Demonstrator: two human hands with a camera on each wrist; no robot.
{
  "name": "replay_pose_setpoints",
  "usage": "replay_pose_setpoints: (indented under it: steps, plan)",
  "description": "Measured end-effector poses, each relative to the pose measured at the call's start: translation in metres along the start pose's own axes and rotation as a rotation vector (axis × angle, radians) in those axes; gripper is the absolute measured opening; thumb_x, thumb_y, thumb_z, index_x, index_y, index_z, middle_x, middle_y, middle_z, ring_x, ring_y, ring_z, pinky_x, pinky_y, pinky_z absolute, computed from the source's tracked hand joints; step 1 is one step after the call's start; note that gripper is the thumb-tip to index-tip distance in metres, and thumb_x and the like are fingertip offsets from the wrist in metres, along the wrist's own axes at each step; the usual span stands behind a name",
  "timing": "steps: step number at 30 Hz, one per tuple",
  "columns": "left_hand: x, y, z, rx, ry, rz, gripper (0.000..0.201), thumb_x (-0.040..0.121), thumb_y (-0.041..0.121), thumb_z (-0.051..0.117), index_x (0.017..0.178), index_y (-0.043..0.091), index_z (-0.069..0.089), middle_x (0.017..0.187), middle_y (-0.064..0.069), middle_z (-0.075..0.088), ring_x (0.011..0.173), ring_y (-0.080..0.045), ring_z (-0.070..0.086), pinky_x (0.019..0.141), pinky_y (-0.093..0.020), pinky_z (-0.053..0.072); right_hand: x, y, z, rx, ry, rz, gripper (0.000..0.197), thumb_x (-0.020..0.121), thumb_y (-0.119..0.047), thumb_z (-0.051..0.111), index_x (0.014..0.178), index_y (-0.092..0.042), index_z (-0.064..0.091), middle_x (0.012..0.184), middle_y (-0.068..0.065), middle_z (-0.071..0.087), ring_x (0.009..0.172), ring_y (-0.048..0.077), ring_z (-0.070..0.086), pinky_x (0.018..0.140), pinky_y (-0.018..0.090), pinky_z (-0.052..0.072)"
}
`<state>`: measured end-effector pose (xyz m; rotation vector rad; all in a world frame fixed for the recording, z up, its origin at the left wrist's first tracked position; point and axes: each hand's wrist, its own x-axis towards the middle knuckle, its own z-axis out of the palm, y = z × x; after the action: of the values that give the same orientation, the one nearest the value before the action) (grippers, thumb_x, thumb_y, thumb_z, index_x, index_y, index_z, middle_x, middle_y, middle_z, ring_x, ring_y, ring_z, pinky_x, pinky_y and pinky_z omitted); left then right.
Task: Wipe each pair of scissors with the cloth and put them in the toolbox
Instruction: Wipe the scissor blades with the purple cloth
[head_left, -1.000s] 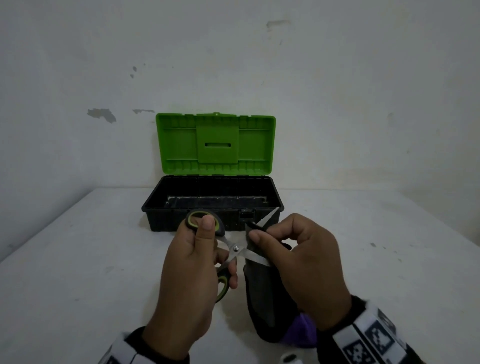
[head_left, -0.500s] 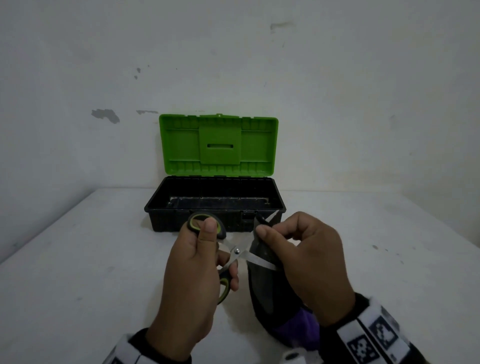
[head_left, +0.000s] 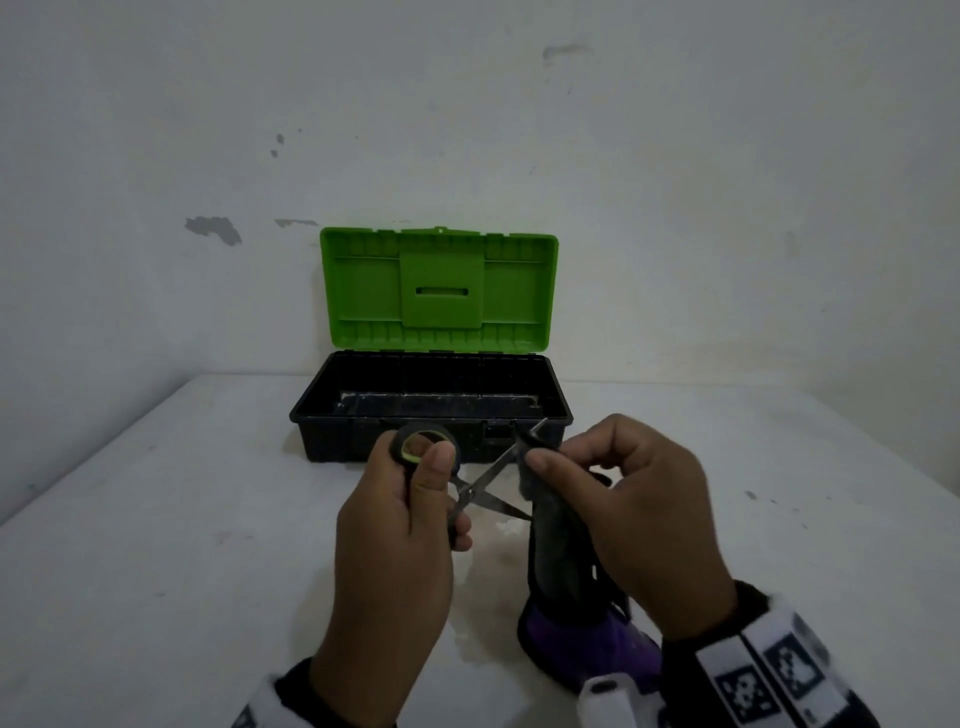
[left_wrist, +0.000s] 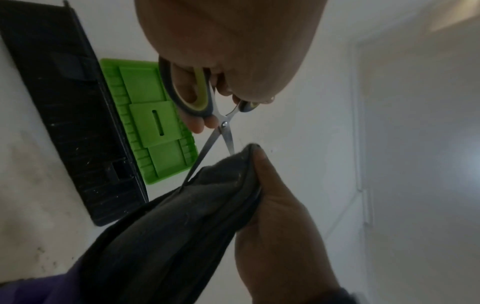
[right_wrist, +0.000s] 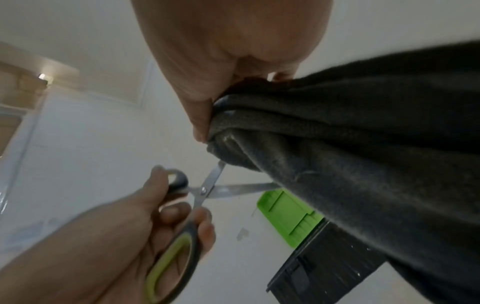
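My left hand (head_left: 410, 499) grips the black-and-green handles of a pair of scissors (head_left: 480, 480), whose steel blades stand spread apart. The scissors (left_wrist: 221, 123) show the same open blades from below. My right hand (head_left: 618, 493) pinches a dark grey cloth (head_left: 558, 545) around the upper blade near its tip. The cloth (right_wrist: 350, 144) hangs down to the table, with a purple part at its lower end. Behind the hands stands the toolbox (head_left: 322, 431), black tray, green lid (head_left: 439, 288) upright; I make out no scissors inside it.
The white table (head_left: 156, 545) runs to a white wall behind the toolbox. Small dark specks lie on the table at the right (head_left: 750, 494). Both wrists wear bands with black-and-white markers (head_left: 769, 675).
The right hand has slid the cloth outward along the upper blade toward its tip. The scissor blades have spread a little wider. The left hand keeps its grip.
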<state>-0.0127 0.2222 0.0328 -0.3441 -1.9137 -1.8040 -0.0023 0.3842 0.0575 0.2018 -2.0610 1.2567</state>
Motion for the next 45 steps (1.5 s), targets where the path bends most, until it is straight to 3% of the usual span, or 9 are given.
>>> replay_pose_setpoints:
  steps: [7,12,16,19,24,30,39,42,45]
  plan:
    - [-0.004,-0.011,0.002,0.266,-0.006,0.296,0.028,0.095,0.062,0.032,0.092,0.04,0.05,0.072,0.009,0.059,0.068,-0.007,0.062,0.058,-0.021,0.054,-0.012,0.002,0.021,-0.032,-0.077,-0.028,0.016,0.071,-0.032,0.082,0.069,-0.028,0.067,0.063,-0.022,0.066,0.067,-0.006,0.065,0.06,0.002,0.043]
    - [-0.004,-0.012,0.001,0.372,-0.049,0.472,0.038,0.1,0.053,0.033,0.101,0.02,0.053,0.08,0.005,0.054,0.07,-0.004,0.052,0.064,-0.006,0.045,-0.011,-0.003,0.024,0.06,-0.064,0.063,0.018,0.074,-0.027,0.082,0.064,-0.023,0.067,0.065,-0.021,0.069,0.059,-0.004,0.064,0.054,0.003,0.042]
    - [-0.002,-0.012,-0.002,0.416,-0.053,0.585,0.033,0.1,0.047,0.036,0.1,0.018,0.051,0.079,0.0,0.053,0.068,-0.007,0.047,0.062,-0.012,0.044,-0.006,-0.001,0.023,0.121,-0.025,0.105,0.021,0.075,-0.028,0.082,0.064,-0.017,0.068,0.058,-0.012,0.068,0.05,0.0,0.061,0.048,0.007,0.041]
    - [-0.002,-0.011,-0.004,0.427,-0.056,0.618,0.033,0.101,0.047,0.036,0.101,0.017,0.051,0.079,-0.003,0.056,0.068,-0.008,0.048,0.063,-0.018,0.046,-0.01,-0.01,0.024,0.117,-0.079,0.078,0.019,0.076,-0.027,0.08,0.065,-0.018,0.067,0.059,-0.015,0.068,0.053,-0.001,0.062,0.05,0.007,0.042]
    - [-0.003,-0.011,-0.005,0.461,-0.058,0.645,0.032,0.101,0.044,0.036,0.099,0.016,0.05,0.077,-0.003,0.055,0.068,-0.009,0.047,0.064,-0.02,0.046,0.002,0.005,0.021,0.029,0.063,0.096,0.024,0.074,-0.035,0.082,0.063,-0.021,0.067,0.061,-0.009,0.068,0.058,0.007,0.063,0.055,0.015,0.046]
    - [-0.004,-0.012,-0.007,0.45,-0.067,0.638,0.032,0.101,0.045,0.036,0.097,0.017,0.05,0.075,-0.004,0.056,0.066,-0.01,0.047,0.06,-0.027,0.045,-0.005,0.005,0.023,0.045,0.027,0.107,0.022,0.075,-0.032,0.082,0.063,-0.021,0.067,0.064,-0.009,0.068,0.058,0.006,0.062,0.054,0.011,0.044]
    - [-0.004,-0.014,-0.012,0.494,-0.098,0.661,0.032,0.101,0.046,0.034,0.096,0.017,0.048,0.072,-0.002,0.052,0.064,-0.01,0.044,0.059,-0.025,0.045,-0.001,0.013,0.023,0.056,0.06,0.158,0.025,0.078,-0.033,0.08,0.062,-0.02,0.064,0.061,-0.005,0.067,0.057,0.009,0.063,0.057,0.025,0.051]
    - [-0.002,-0.013,-0.012,0.49,-0.098,0.685,0.033,0.102,0.046,0.034,0.096,0.017,0.048,0.071,-0.004,0.054,0.064,-0.01,0.044,0.06,-0.023,0.045,0.001,0.015,0.02,0.028,0.078,0.158,0.027,0.079,-0.034,0.078,0.061,-0.02,0.062,0.06,-0.007,0.066,0.055,0.007,0.061,0.056,0.022,0.047]
    - [-0.002,-0.012,-0.013,0.504,-0.095,0.71,0.034,0.102,0.046,0.033,0.095,0.016,0.047,0.07,-0.003,0.053,0.065,-0.008,0.044,0.062,-0.02,0.045,-0.003,0.009,0.021,0.06,0.029,0.175,0.026,0.079,-0.034,0.078,0.064,-0.018,0.064,0.062,-0.002,0.068,0.058,0.01,0.064,0.058,0.031,0.054]
